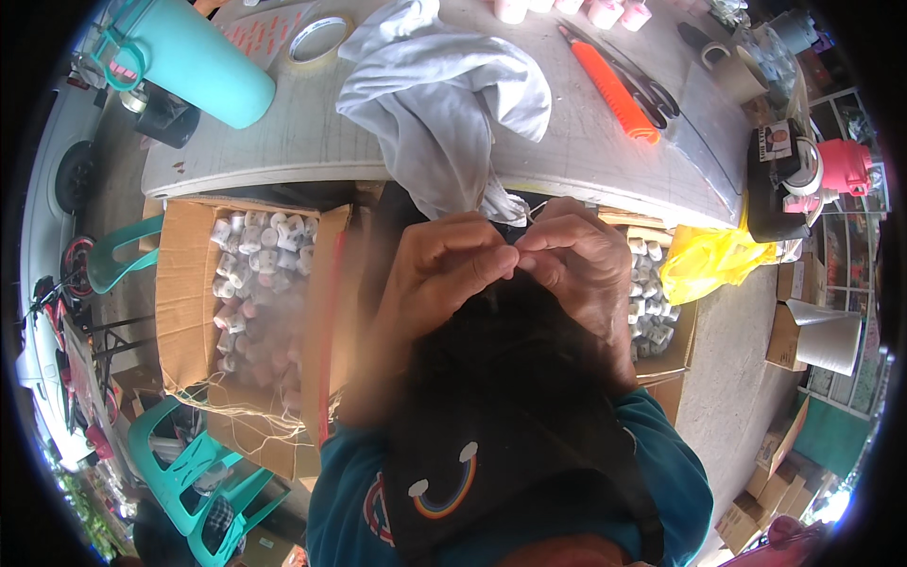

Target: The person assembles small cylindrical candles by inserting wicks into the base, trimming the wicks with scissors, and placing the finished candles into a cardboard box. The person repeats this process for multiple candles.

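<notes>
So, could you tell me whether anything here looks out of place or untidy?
Yes. A white cloth lies crumpled on the table and droops over its front edge, just above the left hand and right hand, which pinch a dark fabric. Loose threads also trail from the open cardboard box.

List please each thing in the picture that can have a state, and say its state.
left hand: fingertips pinched on the black fabric.
right hand: fingertips pinched on the black fabric.
black fabric: bunched on the lap, held at its top.
white cloth: crumpled, hanging over the table edge.
cardboard box: open, holding small spools.
teal tumbler: lying on its side.
tape roll: lying flat.
yellow bag: crumpled.
</notes>
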The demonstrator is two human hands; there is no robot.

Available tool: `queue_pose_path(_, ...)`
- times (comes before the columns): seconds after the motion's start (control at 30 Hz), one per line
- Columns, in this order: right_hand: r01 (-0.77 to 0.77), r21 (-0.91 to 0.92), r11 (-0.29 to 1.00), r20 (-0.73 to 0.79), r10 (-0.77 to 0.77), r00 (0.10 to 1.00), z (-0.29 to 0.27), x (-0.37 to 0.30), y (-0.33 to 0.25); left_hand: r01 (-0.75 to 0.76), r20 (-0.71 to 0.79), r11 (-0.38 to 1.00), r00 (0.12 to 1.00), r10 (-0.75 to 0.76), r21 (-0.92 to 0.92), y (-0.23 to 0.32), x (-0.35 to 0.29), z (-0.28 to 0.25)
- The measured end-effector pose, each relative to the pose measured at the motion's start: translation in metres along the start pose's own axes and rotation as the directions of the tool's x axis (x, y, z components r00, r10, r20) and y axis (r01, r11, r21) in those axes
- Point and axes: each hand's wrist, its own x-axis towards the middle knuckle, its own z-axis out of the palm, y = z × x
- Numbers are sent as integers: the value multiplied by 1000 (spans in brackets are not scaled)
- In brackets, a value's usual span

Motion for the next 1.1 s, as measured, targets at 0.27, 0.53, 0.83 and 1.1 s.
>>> queue_pose_path(0.27, 62, -4, 998, -110, -62, 992, -2, 2, -10, -242, -50, 961, 970, 237, -131, -6, 1, 9)
queue_pose_path(0.53, 185, -218, 958, -82, -207, 975, -5, 5, -16, -421, -56, 837, 883, 467, 349, -4, 3, 11)
queue_pose_path(0.83, 261, -390, 883, -36, -298, 954, -1, 9, -22, -437, -181, 781, 811, 556, 446, -7, 6, 17)
queue_pose_path(1.1, 244, -469, 849, -23, -288, 957, 0, 7, -23, -463, -103, 688, 784, 612, 559, -3, 8, 13)
